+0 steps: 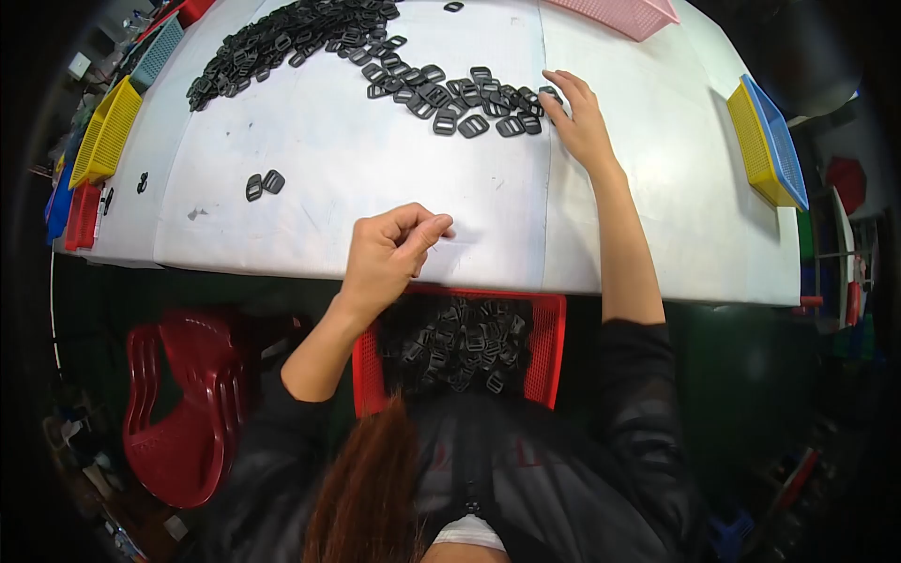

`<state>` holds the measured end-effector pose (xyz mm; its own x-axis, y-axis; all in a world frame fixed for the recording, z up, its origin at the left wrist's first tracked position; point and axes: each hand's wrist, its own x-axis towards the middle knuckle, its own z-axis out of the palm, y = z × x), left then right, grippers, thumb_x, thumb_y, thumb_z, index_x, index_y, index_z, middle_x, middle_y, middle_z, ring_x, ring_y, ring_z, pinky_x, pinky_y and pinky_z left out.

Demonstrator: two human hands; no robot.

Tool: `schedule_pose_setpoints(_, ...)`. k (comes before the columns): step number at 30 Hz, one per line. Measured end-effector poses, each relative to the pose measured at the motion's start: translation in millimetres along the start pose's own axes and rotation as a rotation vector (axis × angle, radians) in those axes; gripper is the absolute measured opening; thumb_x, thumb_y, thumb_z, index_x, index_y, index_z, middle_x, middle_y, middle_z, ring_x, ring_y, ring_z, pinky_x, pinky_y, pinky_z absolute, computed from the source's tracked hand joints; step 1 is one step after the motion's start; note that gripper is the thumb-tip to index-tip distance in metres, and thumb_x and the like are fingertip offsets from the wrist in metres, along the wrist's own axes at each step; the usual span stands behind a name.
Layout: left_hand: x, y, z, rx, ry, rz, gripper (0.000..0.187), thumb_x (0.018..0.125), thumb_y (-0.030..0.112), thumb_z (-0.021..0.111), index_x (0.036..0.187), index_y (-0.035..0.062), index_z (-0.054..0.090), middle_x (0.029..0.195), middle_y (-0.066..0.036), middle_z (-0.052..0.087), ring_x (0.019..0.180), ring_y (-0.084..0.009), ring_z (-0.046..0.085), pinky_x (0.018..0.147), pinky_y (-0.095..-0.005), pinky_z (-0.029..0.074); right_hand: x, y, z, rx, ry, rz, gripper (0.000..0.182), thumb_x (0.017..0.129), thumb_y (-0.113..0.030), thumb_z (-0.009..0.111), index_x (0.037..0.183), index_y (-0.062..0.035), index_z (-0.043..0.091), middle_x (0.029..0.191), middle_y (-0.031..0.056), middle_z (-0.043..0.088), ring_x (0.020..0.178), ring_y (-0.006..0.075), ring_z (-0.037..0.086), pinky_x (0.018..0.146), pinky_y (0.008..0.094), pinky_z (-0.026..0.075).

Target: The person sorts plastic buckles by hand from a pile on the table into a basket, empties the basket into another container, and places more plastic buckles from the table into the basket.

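Note:
Black plastic strap buckles [434, 96] lie loose in a trail across the white table, joined to a bigger heap [291, 38] at the back left. At the trail's right end, my right hand [584, 127] reaches in with fingers apart, its thumb and fingers around a single buckle [550, 95]. Near the front edge, my left hand [389, 249] is held closed, thumb pressed against the curled fingers; whatever may be in them is hidden. Below the table edge, a red basket [556, 347] on my lap side holds many similar buckles [474, 338].
Two buckles [264, 184] lie apart on the table [357, 178] at left. Yellow baskets [105, 131] line the left edge, and a blue and yellow basket pair [765, 141] stands at the right. A pink basket [624, 13] is at the back. A dark red chair [183, 403] is at lower left.

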<state>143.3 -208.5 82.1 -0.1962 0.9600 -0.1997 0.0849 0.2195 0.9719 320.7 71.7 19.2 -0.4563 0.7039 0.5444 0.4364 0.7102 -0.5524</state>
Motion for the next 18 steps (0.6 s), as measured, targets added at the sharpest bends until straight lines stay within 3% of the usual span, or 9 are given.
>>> schedule_pose_setpoints(1,4,-7,4,0.080,0.068,0.103,0.020,0.096,0.014,0.057,0.090,-0.0024,0.068,0.059,0.001,0.055,0.052,-0.0064,0.047,0.051,-0.0251,0.037,11,12,10,-0.013,0.032,0.012,0.034,0.093,-0.032,0.059,0.118,-0.0104,0.065,0.127,0.0124,0.058,0.121,0.0302,0.051,0.105,0.0409,0.038)
schedule_pose_setpoints(3,8,-20,12,0.240,0.202,0.297,0.023,0.096,0.017,0.059,0.086,-0.0016,0.068,0.053,0.003,0.048,0.051,-0.0056,0.043,0.049,-0.0257,0.033,18,-2,27,-0.071,-0.221,0.232,0.040,0.095,-0.038,0.053,0.122,-0.0108,0.063,0.131,0.0118,0.056,0.125,0.0294,0.049,0.110,0.0455,0.031)
schedule_pose_setpoints(4,7,-17,11,0.310,0.223,0.271,0.020,0.094,0.016,0.061,0.086,-0.0005,0.069,0.058,0.000,0.054,0.054,-0.0072,0.045,0.051,-0.0262,0.035,14,-4,38,-0.143,-0.240,0.101,0.041,0.095,-0.039,0.053,0.122,-0.0109,0.064,0.130,0.0114,0.057,0.125,0.0278,0.049,0.110,0.0492,0.028)
schedule_pose_setpoints(7,19,-27,6,0.402,0.335,0.469,0.014,0.091,0.011,0.061,0.089,0.0007,0.070,0.069,-0.003,0.060,0.059,-0.0089,0.049,0.053,-0.0256,0.037,-6,-39,45,0.015,-0.266,0.024,0.037,0.097,-0.034,0.051,0.121,-0.0098,0.064,0.126,0.0128,0.059,0.121,0.0268,0.051,0.105,0.0434,0.035)
schedule_pose_setpoints(8,20,-31,3,0.411,0.315,0.444,0.013,0.090,0.009,0.061,0.093,0.0016,0.070,0.079,-0.005,0.064,0.065,-0.0103,0.052,0.056,-0.0251,0.039,-15,-56,37,0.132,-0.305,0.089,0.035,0.097,-0.032,0.051,0.120,-0.0091,0.065,0.125,0.0131,0.060,0.120,0.0270,0.053,0.103,0.0419,0.037)
schedule_pose_setpoints(10,21,-31,1,0.414,0.318,0.424,0.014,0.090,0.008,0.060,0.097,0.0018,0.070,0.079,-0.005,0.063,0.066,-0.0102,0.053,0.057,-0.0254,0.040,-28,-87,17,0.363,-0.364,0.217,0.032,0.097,-0.027,0.051,0.118,-0.0077,0.065,0.124,0.0135,0.060,0.116,0.0274,0.055,0.099,0.0388,0.041)
schedule_pose_setpoints(13,18,-36,-3,0.407,0.321,0.402,0.016,0.090,0.007,0.059,0.102,0.0032,0.070,0.082,-0.005,0.064,0.069,-0.0108,0.055,0.058,-0.0259,0.041,-47,-101,-15,0.396,-0.234,0.106,0.028,0.095,-0.020,0.053,0.116,-0.0060,0.066,0.122,0.0137,0.061,0.113,0.0281,0.057,0.095,0.0371,0.045)
schedule_pose_setpoints(18,13,-44,-5,0.503,0.353,0.498,0.017,0.087,0.002,0.061,0.103,0.0041,0.070,0.092,-0.008,0.067,0.077,-0.0180,0.060,0.065,-0.0284,0.046,-100,-121,-33,0.073,-0.159,0.022,0.026,0.086,-0.011,0.065,0.111,-0.0078,0.068,0.116,0.0109,0.062,0.107,0.0293,0.057,0.091,0.0377,0.045)
